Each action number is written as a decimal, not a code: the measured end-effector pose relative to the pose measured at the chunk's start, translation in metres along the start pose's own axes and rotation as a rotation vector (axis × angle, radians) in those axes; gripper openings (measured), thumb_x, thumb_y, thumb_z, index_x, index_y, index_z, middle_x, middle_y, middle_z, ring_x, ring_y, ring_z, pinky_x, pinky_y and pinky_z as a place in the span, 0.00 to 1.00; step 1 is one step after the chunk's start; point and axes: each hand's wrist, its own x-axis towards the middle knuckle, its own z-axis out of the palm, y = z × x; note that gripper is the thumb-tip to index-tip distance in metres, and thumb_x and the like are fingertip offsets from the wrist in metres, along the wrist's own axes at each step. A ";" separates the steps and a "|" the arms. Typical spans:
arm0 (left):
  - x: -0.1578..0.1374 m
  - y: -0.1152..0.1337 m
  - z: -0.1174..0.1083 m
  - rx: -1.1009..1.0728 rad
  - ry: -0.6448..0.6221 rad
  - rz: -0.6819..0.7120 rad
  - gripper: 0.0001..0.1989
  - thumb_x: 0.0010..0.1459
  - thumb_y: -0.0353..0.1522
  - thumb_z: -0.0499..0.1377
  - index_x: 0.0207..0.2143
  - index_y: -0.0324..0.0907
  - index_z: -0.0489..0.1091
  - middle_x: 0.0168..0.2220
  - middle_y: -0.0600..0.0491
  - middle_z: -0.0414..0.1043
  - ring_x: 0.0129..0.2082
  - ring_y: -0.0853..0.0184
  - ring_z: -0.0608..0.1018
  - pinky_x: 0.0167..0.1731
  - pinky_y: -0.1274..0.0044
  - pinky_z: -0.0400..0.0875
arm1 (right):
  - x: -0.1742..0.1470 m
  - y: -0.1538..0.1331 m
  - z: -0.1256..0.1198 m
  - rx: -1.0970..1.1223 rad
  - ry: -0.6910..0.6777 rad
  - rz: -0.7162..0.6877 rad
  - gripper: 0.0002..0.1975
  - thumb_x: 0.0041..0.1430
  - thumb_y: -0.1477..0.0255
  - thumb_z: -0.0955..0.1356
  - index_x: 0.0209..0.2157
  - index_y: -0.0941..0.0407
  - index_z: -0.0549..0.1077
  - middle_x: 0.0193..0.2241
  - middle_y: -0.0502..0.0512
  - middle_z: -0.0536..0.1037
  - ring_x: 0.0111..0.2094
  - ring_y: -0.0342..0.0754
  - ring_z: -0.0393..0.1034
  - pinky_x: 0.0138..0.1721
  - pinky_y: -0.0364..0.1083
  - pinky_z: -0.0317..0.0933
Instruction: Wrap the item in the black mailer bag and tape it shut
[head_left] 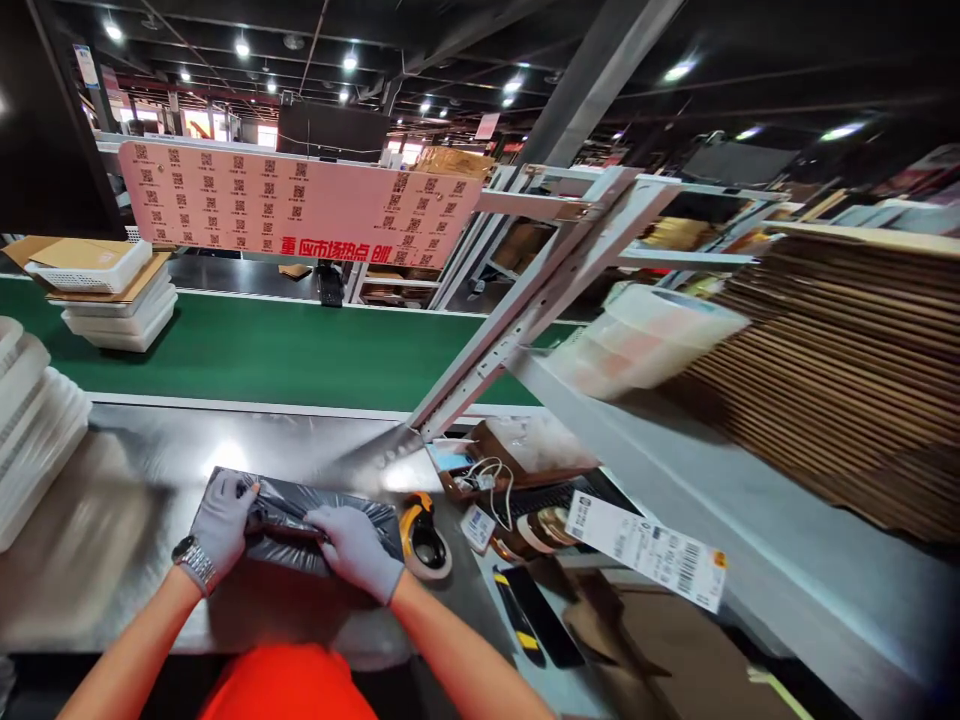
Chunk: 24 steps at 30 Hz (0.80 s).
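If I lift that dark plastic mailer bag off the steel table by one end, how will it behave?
The dark plastic mailer bag is crinkled and glossy, so it will probably flop and feel slick. The left hand and right hand, both gloved, press it flat against the steel table; it looks thin, so probably light.

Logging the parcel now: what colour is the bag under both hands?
Glossy black, the bag pressed under both gloved hands on the steel table; head view shows it.
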 end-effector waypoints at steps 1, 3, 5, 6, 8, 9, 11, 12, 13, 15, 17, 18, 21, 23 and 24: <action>-0.002 0.003 0.004 0.001 0.037 -0.018 0.33 0.64 0.24 0.59 0.71 0.41 0.80 0.74 0.35 0.76 0.75 0.41 0.74 0.78 0.51 0.66 | 0.000 -0.002 -0.003 -0.006 -0.026 0.009 0.20 0.68 0.73 0.69 0.57 0.49 0.85 0.51 0.57 0.90 0.50 0.56 0.85 0.45 0.48 0.64; -0.007 0.011 0.010 0.008 0.078 -0.034 0.35 0.61 0.27 0.63 0.72 0.39 0.79 0.81 0.37 0.67 0.81 0.38 0.66 0.83 0.48 0.54 | 0.001 -0.007 -0.009 -0.009 -0.056 0.020 0.21 0.68 0.72 0.69 0.59 0.48 0.84 0.51 0.57 0.90 0.50 0.56 0.85 0.45 0.49 0.63; -0.012 0.022 0.013 0.017 0.072 -0.067 0.38 0.61 0.31 0.64 0.74 0.36 0.76 0.83 0.36 0.63 0.83 0.35 0.63 0.84 0.46 0.49 | 0.001 -0.011 -0.014 -0.006 -0.062 0.021 0.20 0.69 0.72 0.69 0.59 0.48 0.83 0.51 0.57 0.90 0.50 0.56 0.85 0.44 0.49 0.62; -0.014 0.030 0.014 0.017 0.068 -0.089 0.39 0.62 0.34 0.64 0.75 0.35 0.75 0.83 0.34 0.62 0.83 0.34 0.63 0.84 0.46 0.49 | 0.001 -0.013 -0.016 -0.008 -0.067 0.022 0.19 0.70 0.72 0.68 0.58 0.48 0.83 0.51 0.57 0.90 0.49 0.56 0.84 0.44 0.49 0.62; -0.017 0.046 0.015 0.005 0.074 -0.129 0.43 0.62 0.38 0.66 0.77 0.33 0.72 0.84 0.31 0.59 0.84 0.32 0.59 0.83 0.45 0.47 | 0.002 -0.016 -0.019 -0.023 -0.086 0.020 0.18 0.71 0.72 0.67 0.57 0.48 0.82 0.50 0.58 0.90 0.48 0.57 0.85 0.42 0.49 0.61; -0.018 0.054 0.017 -0.003 0.079 -0.146 0.45 0.61 0.41 0.67 0.77 0.32 0.71 0.84 0.29 0.58 0.85 0.30 0.57 0.83 0.44 0.47 | 0.002 -0.017 -0.020 -0.032 -0.094 0.016 0.17 0.72 0.72 0.67 0.57 0.49 0.82 0.50 0.59 0.90 0.48 0.57 0.85 0.41 0.49 0.60; -0.019 0.069 0.020 -0.005 0.078 -0.181 0.52 0.58 0.47 0.70 0.79 0.30 0.69 0.84 0.26 0.57 0.85 0.27 0.56 0.83 0.42 0.46 | 0.002 -0.018 -0.021 -0.047 -0.107 0.004 0.17 0.72 0.72 0.66 0.57 0.50 0.81 0.50 0.60 0.90 0.47 0.58 0.85 0.40 0.50 0.59; -0.019 0.076 0.021 0.000 0.073 -0.196 0.56 0.56 0.50 0.71 0.79 0.28 0.67 0.84 0.24 0.56 0.84 0.24 0.55 0.82 0.41 0.46 | 0.003 -0.019 -0.021 -0.049 -0.109 -0.002 0.17 0.72 0.72 0.67 0.57 0.51 0.81 0.50 0.60 0.90 0.47 0.58 0.86 0.40 0.50 0.59; -0.019 0.081 0.022 0.009 0.067 -0.206 0.60 0.54 0.53 0.72 0.80 0.27 0.65 0.84 0.22 0.54 0.84 0.22 0.55 0.82 0.40 0.46 | 0.003 -0.019 -0.022 -0.046 -0.110 -0.007 0.17 0.71 0.72 0.67 0.57 0.51 0.81 0.50 0.60 0.91 0.48 0.58 0.86 0.39 0.50 0.58; -0.019 0.089 0.023 0.030 0.049 -0.207 0.67 0.50 0.56 0.74 0.81 0.25 0.61 0.84 0.18 0.49 0.83 0.17 0.54 0.81 0.37 0.46 | 0.003 -0.019 -0.024 -0.018 -0.109 -0.012 0.16 0.70 0.72 0.69 0.56 0.50 0.82 0.51 0.59 0.91 0.48 0.57 0.86 0.39 0.50 0.56; -0.018 0.094 0.022 0.053 0.037 -0.208 0.69 0.48 0.56 0.75 0.82 0.26 0.59 0.84 0.17 0.48 0.82 0.15 0.55 0.80 0.36 0.46 | 0.004 -0.017 -0.025 0.034 -0.099 -0.010 0.13 0.70 0.71 0.69 0.52 0.50 0.83 0.49 0.57 0.92 0.48 0.56 0.86 0.38 0.50 0.54; -0.017 0.097 0.021 0.063 0.040 -0.216 0.68 0.49 0.55 0.75 0.83 0.27 0.58 0.84 0.17 0.48 0.82 0.14 0.56 0.80 0.36 0.46 | 0.005 -0.016 -0.026 0.065 -0.088 -0.004 0.11 0.70 0.70 0.69 0.49 0.50 0.84 0.48 0.56 0.92 0.47 0.55 0.85 0.37 0.50 0.52; -0.014 0.104 0.022 0.093 0.053 -0.272 0.65 0.51 0.51 0.75 0.83 0.30 0.59 0.84 0.20 0.51 0.81 0.14 0.58 0.80 0.37 0.47 | 0.008 -0.013 -0.025 0.177 -0.044 0.015 0.08 0.69 0.67 0.71 0.42 0.50 0.84 0.42 0.54 0.91 0.42 0.53 0.82 0.37 0.49 0.51; -0.011 0.108 0.025 0.123 0.065 -0.310 0.62 0.53 0.49 0.74 0.83 0.31 0.60 0.84 0.22 0.54 0.81 0.15 0.58 0.80 0.37 0.48 | 0.009 -0.010 -0.021 0.302 -0.002 0.020 0.07 0.68 0.65 0.72 0.40 0.51 0.84 0.39 0.53 0.90 0.40 0.52 0.80 0.38 0.48 0.54; -0.010 0.110 0.027 0.141 0.071 -0.328 0.61 0.54 0.49 0.73 0.83 0.32 0.61 0.83 0.22 0.55 0.81 0.15 0.59 0.80 0.37 0.48 | 0.008 -0.008 -0.019 0.396 0.021 0.014 0.08 0.68 0.63 0.73 0.42 0.51 0.84 0.40 0.53 0.89 0.40 0.52 0.79 0.40 0.48 0.57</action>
